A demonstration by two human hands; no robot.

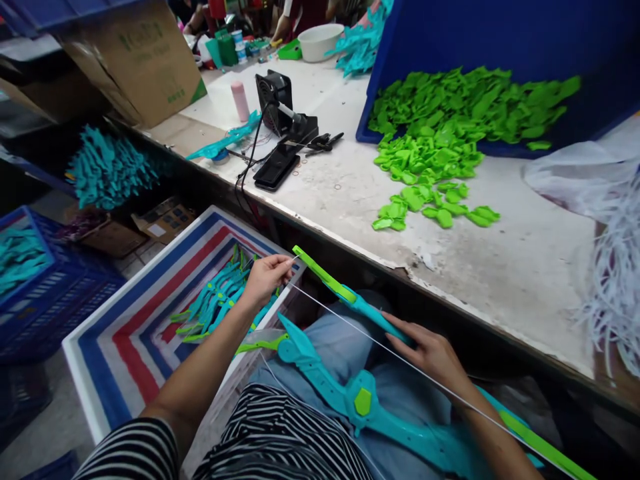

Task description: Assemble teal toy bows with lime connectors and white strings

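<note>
My left hand (269, 279) is closed in a pinch on a thin white string (345, 322) at the green tip (320, 270) of a toy bow. My right hand (425, 348) is wrapped round the turquoise limb (377, 315) of that toy bow. The string runs taut from my left fingers past my right forearm to the lower right, where another green limb (540, 443) shows. Across my lap lies a second turquoise toy bow (340, 395) with a green hexagonal piece at its middle. My right forearm covers part of the bows.
Left of my lap, a striped-lined bin (125, 313) holds several turquoise and green bows. On the table (325, 193) are green plastic parts (430, 147) spilling from a blue crate (370, 100), a small fan (274, 100), a phone (277, 167) and white strings (615, 280). People work farther back.
</note>
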